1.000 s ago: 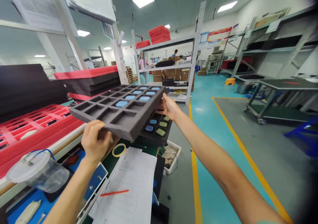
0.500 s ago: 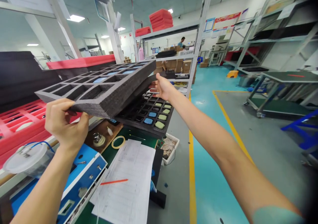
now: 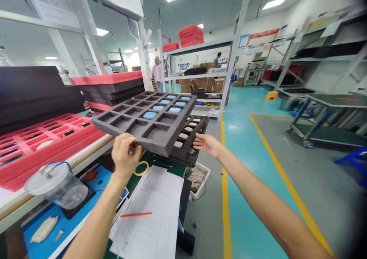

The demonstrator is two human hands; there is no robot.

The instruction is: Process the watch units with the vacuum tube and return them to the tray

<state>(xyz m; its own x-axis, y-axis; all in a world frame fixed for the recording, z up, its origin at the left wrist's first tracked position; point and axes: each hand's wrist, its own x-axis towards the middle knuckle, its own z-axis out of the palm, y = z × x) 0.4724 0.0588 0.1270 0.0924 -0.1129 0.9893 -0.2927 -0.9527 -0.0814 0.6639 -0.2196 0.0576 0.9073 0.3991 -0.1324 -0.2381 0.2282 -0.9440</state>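
My left hand point(image 3: 126, 153) is closed on the near edge of a dark foam tray point(image 3: 169, 136), thumb underneath. The tray tilts, its near side raised; several blue pieces point(image 3: 150, 115) sit in some pockets, while the front pockets hold nothing. Beneath it lies a second dark tray point(image 3: 205, 127), partly covered, with whitish pieces point(image 3: 183, 136) in its pockets and a greenish one at the near end. My right hand point(image 3: 208, 144) is at that lower tray's right edge, fingers stretched out; whether they touch it I cannot tell.
Red foam trays point(image 3: 63, 136) are stacked at left, near black foam stacks point(image 3: 34, 94). On the bench are papers point(image 3: 155, 205), a red pencil point(image 3: 135, 214), a tape roll point(image 3: 141, 168) and a clear lidded jar point(image 3: 65, 186). A white bin point(image 3: 206, 178) stands beside it; a metal shelf point(image 3: 197, 75) rises behind.
The upper tray has come down and to the right over the lower one, with my left hand moving right. My right hand has moved down and right, to the lower tray's edge.
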